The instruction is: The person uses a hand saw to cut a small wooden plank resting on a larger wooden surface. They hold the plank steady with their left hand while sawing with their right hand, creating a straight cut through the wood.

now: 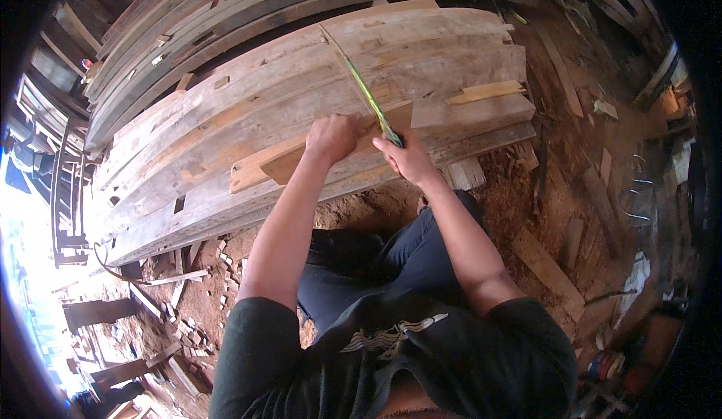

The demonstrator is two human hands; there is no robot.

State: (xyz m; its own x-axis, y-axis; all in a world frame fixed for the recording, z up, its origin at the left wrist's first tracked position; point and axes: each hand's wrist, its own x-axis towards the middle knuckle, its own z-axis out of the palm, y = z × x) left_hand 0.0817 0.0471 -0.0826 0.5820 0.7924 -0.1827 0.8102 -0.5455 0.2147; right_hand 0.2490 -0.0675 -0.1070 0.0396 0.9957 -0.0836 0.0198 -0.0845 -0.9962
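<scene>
My right hand (408,157) is closed round the dark green handle of a handsaw (359,81). Its long, narrow blade, seen almost edge-on with a yellow-green streak, points away and slightly left. The blade crosses a light brown board (289,162) near its right end. My left hand (333,138), fingers closed, grips the board just left of the blade; the fingertips are partly hidden. Beneath the board lies another wooden piece (244,169), its rounded left end showing. Both rest on the near side of a low stack of wide, worn planks (218,118).
Long beams (248,6) are piled behind the stack. A loose wood strip (485,91) lies on the stack's right end. Offcuts (192,336) and sawdust cover the ground at left; a flat board (547,272) and scraps lie at right. A metal frame (68,193) stands at far left.
</scene>
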